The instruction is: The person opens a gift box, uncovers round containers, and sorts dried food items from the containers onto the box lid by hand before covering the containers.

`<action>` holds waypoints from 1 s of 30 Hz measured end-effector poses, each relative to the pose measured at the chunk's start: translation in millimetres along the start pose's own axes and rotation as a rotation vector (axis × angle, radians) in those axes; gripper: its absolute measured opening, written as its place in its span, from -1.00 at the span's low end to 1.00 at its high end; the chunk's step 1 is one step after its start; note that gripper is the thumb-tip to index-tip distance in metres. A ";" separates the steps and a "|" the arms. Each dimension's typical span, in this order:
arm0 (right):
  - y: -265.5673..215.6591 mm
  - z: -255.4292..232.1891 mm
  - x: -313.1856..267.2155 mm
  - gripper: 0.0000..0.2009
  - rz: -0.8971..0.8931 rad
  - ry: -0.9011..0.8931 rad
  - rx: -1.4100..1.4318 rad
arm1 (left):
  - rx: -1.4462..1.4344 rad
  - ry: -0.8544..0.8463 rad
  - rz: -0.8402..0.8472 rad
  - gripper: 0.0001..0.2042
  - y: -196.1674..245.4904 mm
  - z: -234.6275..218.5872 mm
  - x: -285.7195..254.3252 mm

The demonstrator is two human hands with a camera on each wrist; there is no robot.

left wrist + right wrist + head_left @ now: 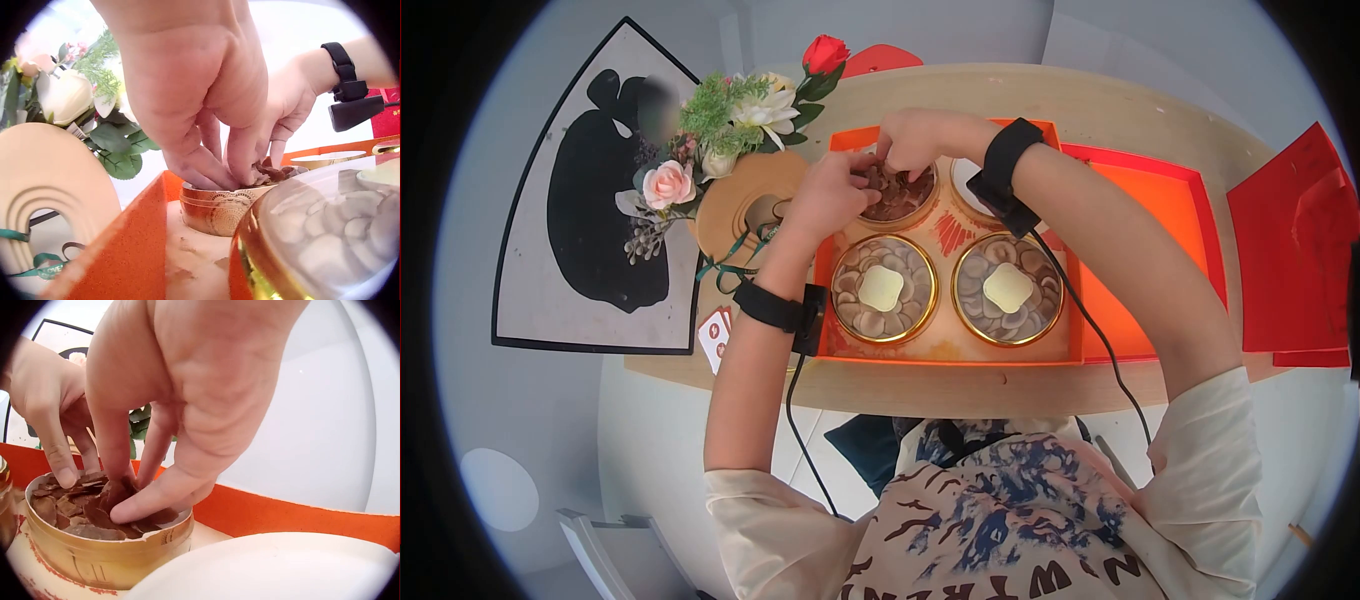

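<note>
Round wooden worktop (1100, 100) holds an orange box (1140, 200). Left hand (830, 195) and right hand (915, 140) dig curled fingers into brown flakes (87, 509), pinching them in the round gold tin (106, 556) at upper middle.

A: Light wooden tabletop (1100, 100) with a rounded far edge, pale white floor (660, 440) under it.

B: Black-framed ink print (590, 200) lying on the left. Soft, even light.
</note>
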State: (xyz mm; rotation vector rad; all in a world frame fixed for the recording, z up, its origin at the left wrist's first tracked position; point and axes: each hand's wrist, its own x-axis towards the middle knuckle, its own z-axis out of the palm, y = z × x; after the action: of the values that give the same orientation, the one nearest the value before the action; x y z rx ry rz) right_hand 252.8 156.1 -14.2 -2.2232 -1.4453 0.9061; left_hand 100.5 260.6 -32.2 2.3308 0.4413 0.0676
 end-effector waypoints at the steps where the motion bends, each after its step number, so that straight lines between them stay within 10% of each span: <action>1: -0.7 0.1 -0.5 -0.64 0.024 -0.002 0.092 | 0.023 -0.006 -0.008 -0.49 -1.4 0.6 2.3; 30: 2.4 0.8 3.2 -0.70 0.034 0.116 0.113 | -0.491 0.055 -0.307 -0.57 32.2 -5.5 -13.9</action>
State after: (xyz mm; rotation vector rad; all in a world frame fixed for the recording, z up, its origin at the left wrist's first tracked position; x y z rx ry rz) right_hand 254.8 157.9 -17.2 -2.1851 -1.2766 0.8334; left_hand 95.9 238.4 -4.9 1.7653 0.7181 0.0819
